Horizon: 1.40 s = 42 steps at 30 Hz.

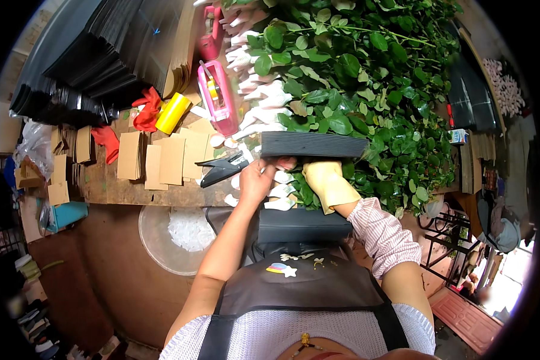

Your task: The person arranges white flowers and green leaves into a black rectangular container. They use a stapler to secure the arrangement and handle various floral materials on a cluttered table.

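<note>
My left hand [257, 181], bare, is closed with its fingertips at the lower left edge of a dark corrugated sheet [314, 144]. What it pinches is hidden. Beside those fingertips a pale pink rose head [287, 162] shows under the sheet. My right hand [326, 182], in a pale yellow glove, is curled closed just below the sheet, against green leaves; I cannot see what it grips. White-wrapped flower heads [281, 191] lie between my hands. A second dark corrugated piece [305, 225] rests at the table's front edge. Left of my left hand lies a black stapler [223, 168].
Leafy stems [366, 72] heap across the table's right side. A pink tape dispenser [221, 102], a yellow roll [173, 113] and cardboard pieces [173, 161] lie left. Stacked dark sheets [111, 45] stand at the far left. A basin [153, 255] with white scraps sits below the table.
</note>
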Available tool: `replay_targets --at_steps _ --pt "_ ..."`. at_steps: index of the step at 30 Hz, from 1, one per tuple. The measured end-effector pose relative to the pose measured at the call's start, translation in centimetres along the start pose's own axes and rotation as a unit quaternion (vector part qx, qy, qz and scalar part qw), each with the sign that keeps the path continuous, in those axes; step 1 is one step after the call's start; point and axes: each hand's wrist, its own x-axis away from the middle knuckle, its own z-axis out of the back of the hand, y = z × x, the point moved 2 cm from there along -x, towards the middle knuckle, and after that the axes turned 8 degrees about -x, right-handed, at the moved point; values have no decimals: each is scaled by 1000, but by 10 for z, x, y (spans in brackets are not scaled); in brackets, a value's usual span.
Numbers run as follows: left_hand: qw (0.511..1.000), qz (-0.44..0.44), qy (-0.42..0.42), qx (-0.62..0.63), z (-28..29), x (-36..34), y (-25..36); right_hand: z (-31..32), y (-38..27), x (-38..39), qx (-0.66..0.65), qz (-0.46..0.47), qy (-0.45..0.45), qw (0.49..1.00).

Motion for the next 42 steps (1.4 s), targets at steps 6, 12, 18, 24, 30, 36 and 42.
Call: replay_targets --at_steps 6,12,18,24,30,36,42 --pt "973 0 143 179 -20 11 -22 -10 -2 -8 -20 -29 83 996" --pt "963 -15 146 224 59 -2 -36 15 6 17 -97 66 -42 992" --pt "995 33 -83 -37 23 15 -14 8 4 15 -97 54 -30 993" --pt "993 35 22 107 -5 29 -27 -5 -5 7 -60 -1 -67 996" --pt "966 -21 137 217 58 16 -30 17 1 22 -69 49 -99 991" --pt "964 68 -256 -27 43 33 -30 16 -18 27 9 56 -105 993" --pt "956 114 -222 152 27 46 -18 -3 -11 21 -8 52 -59 997"
